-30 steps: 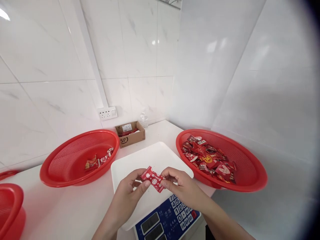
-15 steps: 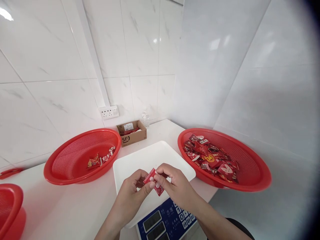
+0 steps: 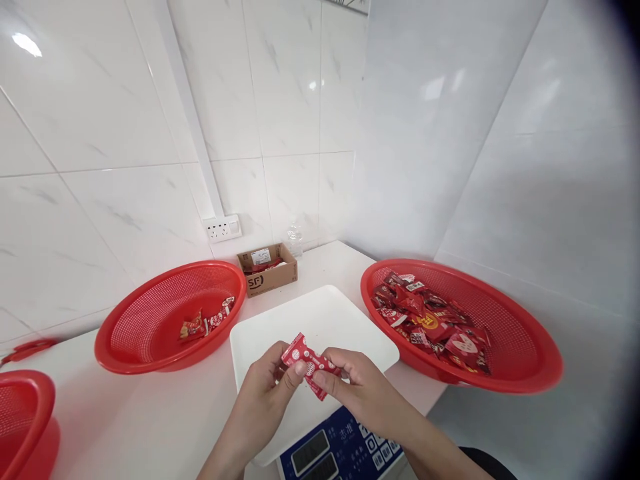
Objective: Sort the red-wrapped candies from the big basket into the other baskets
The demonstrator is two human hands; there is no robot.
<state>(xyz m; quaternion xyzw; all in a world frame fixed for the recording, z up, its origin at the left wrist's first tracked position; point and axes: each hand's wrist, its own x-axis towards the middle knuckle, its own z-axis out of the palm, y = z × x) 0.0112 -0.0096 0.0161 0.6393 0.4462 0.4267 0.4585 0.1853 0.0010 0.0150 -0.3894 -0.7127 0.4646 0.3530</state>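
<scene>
A small red candy packet [image 3: 311,368] with white round prints is pinched between both hands, above the white tray [image 3: 325,307] of a weighing scale. My left hand [image 3: 270,390] grips its left end, thumb on top. At the right, my right hand [image 3: 357,387] holds the other end between thumb and fingers. What lies under the fingers is hidden. Below the tray shows the scale's blue panel [image 3: 345,440] with displays and keys, partly covered by my right forearm.
To the right, a red basket [image 3: 530,347] holds many red packets [image 3: 430,320]. A second red basket [image 3: 145,327] at the left has a few packets [image 3: 195,327]. Behind the tray stand a cardboard box [image 3: 280,275] and a clear bottle [image 3: 295,240]. Another red basket [image 3: 30,427] sits front left.
The packet now shows more of its printed face, spread flatter between the hands. My right fingers have moved slightly down and right along it. The camera view has shifted a little.
</scene>
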